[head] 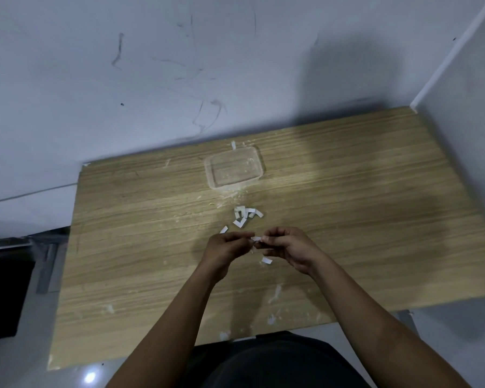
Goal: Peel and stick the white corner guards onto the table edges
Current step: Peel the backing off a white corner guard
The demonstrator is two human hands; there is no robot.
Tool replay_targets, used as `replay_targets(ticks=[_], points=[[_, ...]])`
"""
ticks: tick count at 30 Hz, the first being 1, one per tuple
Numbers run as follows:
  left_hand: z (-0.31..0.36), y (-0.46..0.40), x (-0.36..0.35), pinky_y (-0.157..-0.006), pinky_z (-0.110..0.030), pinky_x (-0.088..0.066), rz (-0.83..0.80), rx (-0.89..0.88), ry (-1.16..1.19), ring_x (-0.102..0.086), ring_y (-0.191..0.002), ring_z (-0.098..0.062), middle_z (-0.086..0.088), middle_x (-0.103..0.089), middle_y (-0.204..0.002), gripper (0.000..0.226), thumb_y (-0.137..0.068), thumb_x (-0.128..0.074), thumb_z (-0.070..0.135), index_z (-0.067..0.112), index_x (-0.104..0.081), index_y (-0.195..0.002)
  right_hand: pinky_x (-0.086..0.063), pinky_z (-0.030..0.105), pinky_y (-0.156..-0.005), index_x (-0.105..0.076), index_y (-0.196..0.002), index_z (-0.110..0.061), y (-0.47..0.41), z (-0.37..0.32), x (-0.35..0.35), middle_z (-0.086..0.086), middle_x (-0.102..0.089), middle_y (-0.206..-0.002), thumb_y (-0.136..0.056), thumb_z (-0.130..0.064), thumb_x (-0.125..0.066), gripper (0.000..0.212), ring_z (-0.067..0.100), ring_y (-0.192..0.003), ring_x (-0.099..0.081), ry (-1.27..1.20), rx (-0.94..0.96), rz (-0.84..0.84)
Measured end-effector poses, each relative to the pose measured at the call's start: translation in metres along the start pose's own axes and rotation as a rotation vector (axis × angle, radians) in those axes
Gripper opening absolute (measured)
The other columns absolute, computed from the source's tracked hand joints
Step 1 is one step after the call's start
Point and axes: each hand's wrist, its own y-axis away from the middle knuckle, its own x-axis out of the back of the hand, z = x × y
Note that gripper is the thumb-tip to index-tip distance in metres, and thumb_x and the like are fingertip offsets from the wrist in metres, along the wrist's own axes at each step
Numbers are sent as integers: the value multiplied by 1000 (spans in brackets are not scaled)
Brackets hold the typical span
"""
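Both hands (256, 246) pinching corner guard (256, 238)

My left hand (226, 246) and right hand (284, 247) meet over the middle of the table (140, 247), pinching one corner guard (256, 239) between them. Just behind my hands a small heap of corner guards (245, 215) lies on the top, one loose piece (266, 260) sits under my right hand, and farther back, near the wall (123, 79), stands a shallow container (233, 170). A panel (465, 135) bounds the table's right side.
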Motion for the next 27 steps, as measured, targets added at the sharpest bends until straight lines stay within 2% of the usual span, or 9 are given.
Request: replay_targets(ticks=[3, 8, 10, 12, 14, 16, 18, 21, 27], points=[[0, -5, -3, -74, -23, -56, 82, -2, 27, -69, -78, -20, -15, -75, -81, 16, -82, -68, -6, 4, -77, -90, -58, 25, -64, -63, -84, -3, -2, -2, -2, 12, -72, -91, -89, 9, -60, 14, 21, -85, -72, 114, 61, 17], [6, -7, -12, -65, -20, -56, 147, 82, 241, -71, -70, -15, -9, -76, -75, 12, -82, -66, -10, -5, -72, -91, -61, 29, -77, -61, -82, -1, -3, -7, -6, 12, -70, -104, -90, 12, -59, 15, 22, -95, -68, 284, 237, -9], [7, -11, -8, -63, -20, -57, 179, 108, 358, -71, -68, -16, -10, -75, -75, 11, -82, -65, -11, -7, -71, -90, -59, 31, -85, -61, -81, -2, -1, -13, -3, 7, -71, -110, -89, 13, -60, 16, 19, -106, -68, 319, 249, -101], [11, -16, 0, -61, -20, -58, 227, 112, 477, -69, -70, -20, -13, -74, -73, 12, -82, -64, -12, -4, -72, -86, -56, 26, -89, -64, -83, -3, 3, -15, -2, -1, -69, -119, -88, 9, -64, 13, 10, -115, -64, 474, 212, -211], [14, -20, 9, -63, -21, -59, 211, 64, 424, -71, -72, -22, -16, -74, -74, 13, -81, -64, -13, -5, -72, -89, -55, 20, -83, -67, -83, -5, 3, -8, -2, -1, -69, -116, -86, 5, -68, 11, 8, -109, -66, 559, 163, -219], [17, -21, 13, -68, -21, -59, 155, 8, 281, -73, -75, -22, -17, -75, -81, 19, -81, -66, -13, -7, -71, -98, -56, 25, -69, -69, -82, -7, 1, 2, -3, 3, -73, -96, -86, 3, -70, 10, 13, -88, -70, 483, 139, -121], [17, -22, 14, -70, -21, -59, 136, -31, 168, -73, -82, -22, -17, -75, -88, 23, -80, -70, -11, -6, -71, -102, -52, 28, -56, -71, -84, -9, -2, 9, 0, 3, -69, -76, -85, -3, -73, 7, 15, -68, -65, 451, 145, 7], [9, -25, 18, -74, -22, -58, 147, -65, 55, -72, -85, -18, -15, -75, -94, 25, -79, -73, -8, -4, -72, -104, -49, 24, -46, -73, -86, -11, -4, 18, 9, 3, -66, -65, -85, -7, -74, 4, 14, -53, -61, 468, 99, 89], [-13, -29, 22, -85, -28, -59, 143, -14, -1, -71, -86, -25, -16, -75, -92, 25, -82, -70, -10, -6, -71, -106, -62, 31, -65, -69, -82, -1, -13, 31, 24, 16, -69, -76, -83, 10, -70, 12, 21, -63, -71, 386, 22, 186]])
